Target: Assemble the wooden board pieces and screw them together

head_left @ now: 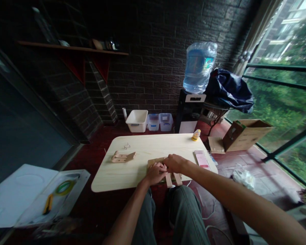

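At the front edge of the table point(104, 173), my left hand point(156, 172) is closed at a wooden piece made of pale strips point(168, 180), its fingers pressed against the wood. My right hand point(174, 163) is curled into a fist directly above the same piece, touching or nearly touching my left fingers; whatever it grips is hidden. Two strips stick out below my hands toward my knees. Brown cardboard point(152, 162) lies beneath the hands. A second wooden assembly point(123, 157), with a tilted board at its right end, rests farther left on the table.
Small metal-looking bent pieces point(126, 146) lie at the back left of the table. A yellow-capped bottle point(196, 135) stands at the back right, a pink-and-white packet point(202, 160) at the right. An open white case point(66, 190) sits left. Bins point(137, 126) and a water dispenser point(190, 112) stand behind.
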